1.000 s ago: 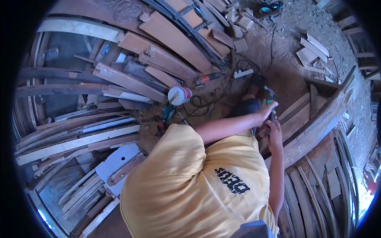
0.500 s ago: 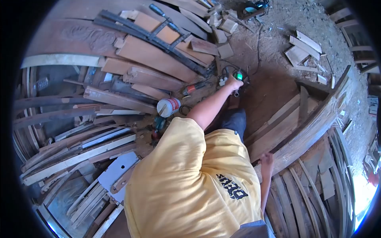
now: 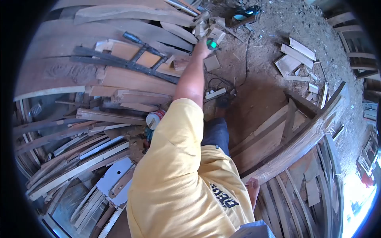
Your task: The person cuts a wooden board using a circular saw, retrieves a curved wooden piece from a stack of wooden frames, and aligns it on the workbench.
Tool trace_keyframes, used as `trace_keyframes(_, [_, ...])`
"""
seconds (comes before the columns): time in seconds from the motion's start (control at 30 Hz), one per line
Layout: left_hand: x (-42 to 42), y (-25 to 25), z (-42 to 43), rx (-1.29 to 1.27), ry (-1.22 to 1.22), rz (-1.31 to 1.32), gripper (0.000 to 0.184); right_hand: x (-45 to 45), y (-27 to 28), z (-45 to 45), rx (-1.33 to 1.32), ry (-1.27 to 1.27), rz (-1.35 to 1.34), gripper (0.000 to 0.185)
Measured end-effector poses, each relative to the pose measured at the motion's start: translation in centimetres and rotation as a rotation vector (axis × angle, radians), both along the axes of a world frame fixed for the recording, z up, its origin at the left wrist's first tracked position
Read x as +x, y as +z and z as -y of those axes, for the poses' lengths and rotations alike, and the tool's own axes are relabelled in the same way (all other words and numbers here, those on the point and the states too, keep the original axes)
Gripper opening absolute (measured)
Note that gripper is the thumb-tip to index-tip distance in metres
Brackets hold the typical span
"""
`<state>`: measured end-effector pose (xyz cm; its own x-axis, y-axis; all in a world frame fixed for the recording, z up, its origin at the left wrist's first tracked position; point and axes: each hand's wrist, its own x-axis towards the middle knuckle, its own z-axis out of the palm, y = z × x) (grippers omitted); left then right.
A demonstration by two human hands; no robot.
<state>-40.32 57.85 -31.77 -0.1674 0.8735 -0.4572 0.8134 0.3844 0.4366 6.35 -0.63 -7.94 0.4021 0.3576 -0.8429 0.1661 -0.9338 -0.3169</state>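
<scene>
My left hand (image 3: 202,49) is stretched far forward, its fingers closed around a small device with a bright green part (image 3: 211,44); its exact kind is unclear. Close by lie a heap of wood offcuts (image 3: 216,33) and a square wood piece (image 3: 211,62). My right hand (image 3: 253,185) is low on the right, beside the near end of a long, thick timber beam (image 3: 289,146). Its fingers are loosely bent and slightly apart, with nothing visible in them. Whether they touch the beam cannot be made out.
A black clamp (image 3: 137,59) lies across boards on the left. Near my arm stands a white-and-red tub (image 3: 154,118). A dark cable (image 3: 248,59) crosses the dusty floor to a blue power tool (image 3: 244,15). Stacked wood strips (image 3: 79,170) fill the lower left; cut boards (image 3: 297,55) lie ahead right.
My left hand has moved forward and left with the green-marked device, over to the offcut heap. My right hand has drawn back toward my body. The view has shifted slightly.
</scene>
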Motion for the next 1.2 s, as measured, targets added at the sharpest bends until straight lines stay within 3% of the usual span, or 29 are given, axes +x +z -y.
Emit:
trace_keyframes(0.07, [-1.6, -1.3, -2.0, 0.212, 0.125, -0.045, 0.087, 0.3, 0.7, -0.8, -0.007, 0.0, 0.007, 0.025])
trace_keyframes(0.1, [-1.9, -1.3, -2.5, 0.361, 0.238, -0.131, 0.073, 0.2, 1.4, -0.5, -0.022, -0.002, 0.008, 0.025])
trace_keyframes(0.17, [-2.2, -1.9, -3.8, 0.464, 0.566, -0.048, 0.057, 0.2, 2.1, -0.1, -0.018, -0.001, 0.037, 0.025])
trace_keyframes(0.23, [-2.9, -7.3, -3.3, 0.411, 0.624, -0.063, 0.069, 0.6, 2.4, -1.2, -0.046, 0.008, 0.045, 0.024])
trace_keyframes(0.27, [-2.8, -9.4, -2.1, 0.319, 0.708, 0.139, 0.064, 0.9, 2.9, -1.4, -0.066, 0.025, 0.044, 0.024])
trace_keyframes(0.3, [-0.7, -5.9, -0.5, 0.174, 0.906, 0.505, 0.055, 2.0, 2.0, -0.6, 0.001, 0.1, 0.043, 0.022])
trace_keyframes(0.33, [-1.0, -8.2, 0.1, -0.015, 1.0, 0.635, 0.058, 2.2, 2.3, -1.5, -0.036, 0.072, 0.036, 0.021])
trace_keyframes(0.37, [-2.3, -12.4, 0.8, -0.215, 1.048, 0.793, 0.078, 2.5, 2.4, -2.4, -0.042, 0.067, 0.053, 0.021])
trace_keyframes(0.4, [-1.6, -11.9, 0.4, -0.218, 1.029, 0.806, 0.078, 2.7, 2.3, -3.4, -0.045, 0.065, 0.067, 0.021])
trace_keyframes(0.47, [-0.6, -8.6, 1.8, -0.133, 1.285, 0.885, 0.092, 3.4, 2.9, -6.4, -0.032, 0.106, 0.12, 0.022])
trace_keyframes(0.5, [-0.2, -6.5, 2.1, -0.133, 1.271, 0.899, 0.092, 3.6, 3.2, -7.9, -0.029, 0.163, 0.162, 0.023])
trace_keyframes(0.57, [0.1, -2.3, 2.8, -0.079, 0.904, 0.476, 0.104, 3.8, 3.4, -10.1, 0.033, 0.173, 0.166, 0.024])
trace_keyframes(0.6, [-0.7, -3.5, 3.4, -0.068, 0.899, 0.483, 0.104, 3.8, 3.4, -11.4, 0.086, 0.193, 0.16, 0.025])
trace_keyframes(0.67, [-2.7, -8.5, 5.5, -0.052, 0.51, 0.126, 0.103, 3.0, 3.9, -13.6, 0.13, 0.193, 0.147, 0.027])
trace_keyframes(0.8, [-1.2, -8.8, 12.0, 0.011, 0.423, 0.227, 0.076, 4.7, 3.2, -15.2, 0.105, 0.18, 0.106, 0.025])
trace_keyframes(0.87, [0.8, -3.5, 15.4, -0.011, 0.328, 0.421, 0.048, 5.7, 2.4, -15.1, 0.099, 0.148, 0.106, 0.024])
trace_keyframes(0.9, [1.0, -5.3, 17.4, -0.055, 0.274, 0.372, 0.042, 6.5, 1.3, -14.8, 0.092, 0.136, 0.098, 0.024])
trace_keyframes(0.97, [1.3, -4.6, 20.7, -0.269, 0.242, 0.427, 0.047, 8.2, -0.3, -15.2, 0.003, 0.19, 0.118, 0.023])
trace_keyframes(1.0, [0.9, -7.2, 23.1, -0.34, 0.261, 0.362, 0.056, 8.6, -1.3, -15.8, 0.016, 0.18, 0.108, 0.023])
trace_keyframes(1.07, [0.4, -5.6, 24.4, -0.44, 0.237, 0.351, 0.062, 9.6, -3.9, -17.5, 0.065, 0.25, 0.091, 0.019])
trace_keyframes(1.13, [-0.6, -4.6, 24.5, -0.493, 0.36, 0.499, 0.06, 10.4, -7.3, -21.1, 0.135, 0.243, 0.038, 0.016])
trace_keyframes(1.17, [-1.9, -5.9, 24.5, -0.427, 0.34, 0.53, 0.057, 11.5, -10.2, -23.2, 0.315, 0.526, 0.013, 0.017])
trace_keyframes(1.2, [-3.4, -7.2, 24.0, -0.362, 0.316, 0.563, 0.054, 11.8, -12.3, -26.5, 0.334, 0.853, 0.057, 0.018])
